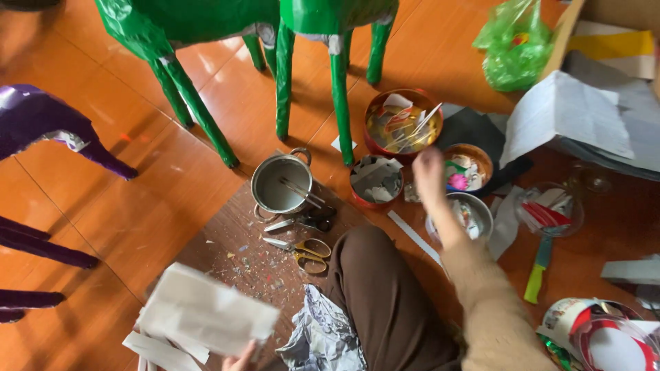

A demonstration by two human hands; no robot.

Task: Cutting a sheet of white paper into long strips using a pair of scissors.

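Left hand (240, 357) grips white paper (206, 312); right hand (430, 172) blurred, grip unclear, among scrap bowls (402, 124); scissors (306, 251) near knee.

Person seen from above. Right hand (428, 172) bare, blurred, emerging from a long sleeve (491, 309) of fuzzy beige knit that reaches the wrist. Left hand (240, 357) bare, only its fingertips visible at the lower edge. One leg (385, 302) clothed in plain dark brown trousers, the fabric lightly creased at the knee.
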